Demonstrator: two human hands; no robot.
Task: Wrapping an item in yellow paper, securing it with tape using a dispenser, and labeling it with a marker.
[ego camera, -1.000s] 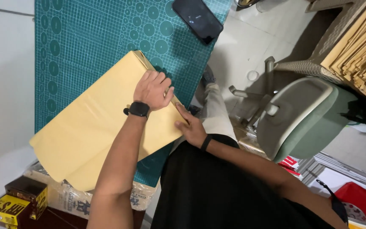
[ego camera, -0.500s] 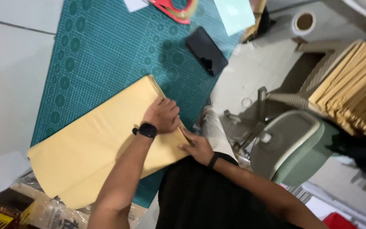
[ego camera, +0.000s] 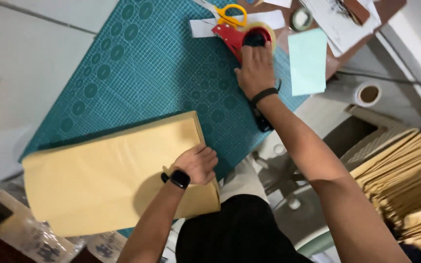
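A large flat parcel wrapped in brown paper [ego camera: 98, 180] lies on a teal cutting mat [ego camera: 137, 63]. My left hand [ego camera: 198, 163], with a black watch on its wrist, presses down with curled fingers on the parcel's right end, near the folded edge. My right hand [ego camera: 255, 68] is stretched out to the far side of the mat and closes over a red tape dispenser [ego camera: 230, 36]. Yellow-handled scissors [ego camera: 230, 14] lie just beyond the dispenser on a white paper strip [ego camera: 205, 27].
A pale blue card [ego camera: 308, 61] and a small tape roll [ego camera: 300, 18] lie right of the dispenser. A dark phone [ego camera: 261, 122] sits under my right forearm at the mat's edge. A white roll [ego camera: 369, 94] and stacked brown envelopes [ego camera: 405, 180] are off the table, right.
My right hand left the parcel's edge and reached up to the red tape dispenser. My left hand stayed on the parcel. The view shifted toward the far end of the mat.
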